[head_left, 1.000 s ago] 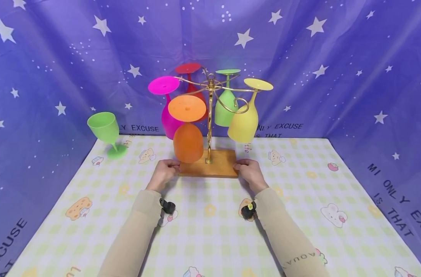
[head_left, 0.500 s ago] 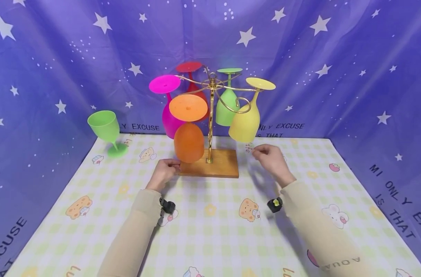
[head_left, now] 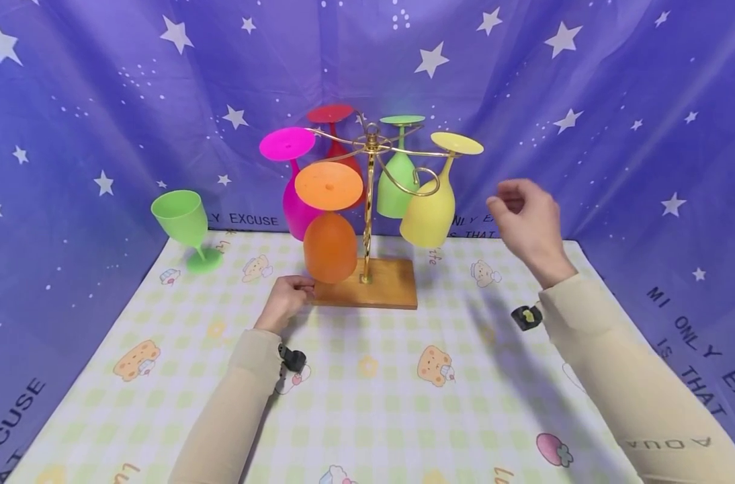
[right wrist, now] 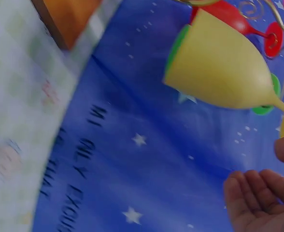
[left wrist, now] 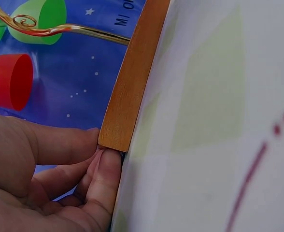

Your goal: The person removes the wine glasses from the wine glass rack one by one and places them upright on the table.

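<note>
One pink stemmed cup [head_left: 297,208], one orange stemmed cup [head_left: 330,250], one red stemmed cup [right wrist: 226,18], one light green stemmed cup [head_left: 393,203] and one yellow stemmed cup [head_left: 429,218] are hanging upside down on a gold metal rack [head_left: 369,208]. The left hand [head_left: 285,301] is pinching the left edge of its brown wooden base [head_left: 393,286], which is sitting on the checked tablecloth [head_left: 367,417]. The right hand [head_left: 529,223] is floating beside the yellow cup, fingers loosely bent, holding nothing. A bright green stemmed cup [head_left: 183,218] is standing upright, far left.

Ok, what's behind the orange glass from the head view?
Parts of the magenta glass and red glass show behind the orange glass. It covers some of their bowls, plus the rear left corner of the wooden base, which can't be seen.
</note>
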The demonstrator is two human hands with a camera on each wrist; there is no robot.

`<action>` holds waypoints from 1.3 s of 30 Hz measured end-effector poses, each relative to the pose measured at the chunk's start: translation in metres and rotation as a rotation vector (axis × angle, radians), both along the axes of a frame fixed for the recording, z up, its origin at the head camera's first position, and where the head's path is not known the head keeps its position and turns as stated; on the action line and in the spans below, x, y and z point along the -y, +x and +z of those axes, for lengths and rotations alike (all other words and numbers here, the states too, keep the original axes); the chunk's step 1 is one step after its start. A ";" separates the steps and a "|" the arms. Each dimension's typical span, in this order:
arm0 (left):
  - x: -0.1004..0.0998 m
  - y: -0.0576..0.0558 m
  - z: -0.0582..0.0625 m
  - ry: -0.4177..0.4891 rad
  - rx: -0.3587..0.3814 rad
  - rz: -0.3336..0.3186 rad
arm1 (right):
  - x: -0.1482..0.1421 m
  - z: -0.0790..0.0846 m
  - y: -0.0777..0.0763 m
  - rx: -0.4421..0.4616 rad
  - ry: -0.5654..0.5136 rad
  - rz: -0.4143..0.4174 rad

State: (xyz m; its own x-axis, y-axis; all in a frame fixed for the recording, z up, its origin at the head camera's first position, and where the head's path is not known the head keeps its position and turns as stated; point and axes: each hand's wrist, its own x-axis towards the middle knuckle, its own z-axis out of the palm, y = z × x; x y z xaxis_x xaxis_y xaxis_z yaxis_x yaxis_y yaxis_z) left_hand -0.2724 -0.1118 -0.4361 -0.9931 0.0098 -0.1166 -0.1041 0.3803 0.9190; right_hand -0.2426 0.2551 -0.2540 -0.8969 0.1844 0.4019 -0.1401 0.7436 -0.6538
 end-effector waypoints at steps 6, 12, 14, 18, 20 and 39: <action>0.000 0.000 0.002 -0.004 0.009 0.004 | 0.000 0.028 -0.005 -0.174 0.058 0.038; -0.001 0.001 0.001 0.018 0.008 0.001 | 0.003 0.043 -0.015 -0.394 0.192 0.103; -0.001 0.001 0.000 0.025 0.012 -0.004 | 0.003 0.046 -0.017 -0.426 0.245 0.130; -0.002 0.002 0.001 0.024 0.024 -0.011 | 0.004 0.054 -0.020 -0.427 0.341 0.197; -0.001 0.001 0.002 0.015 0.024 -0.010 | 0.005 0.057 -0.022 -0.425 0.367 0.239; 0.001 -0.001 0.001 0.012 0.029 -0.006 | 0.024 0.060 -0.035 -0.465 0.495 0.423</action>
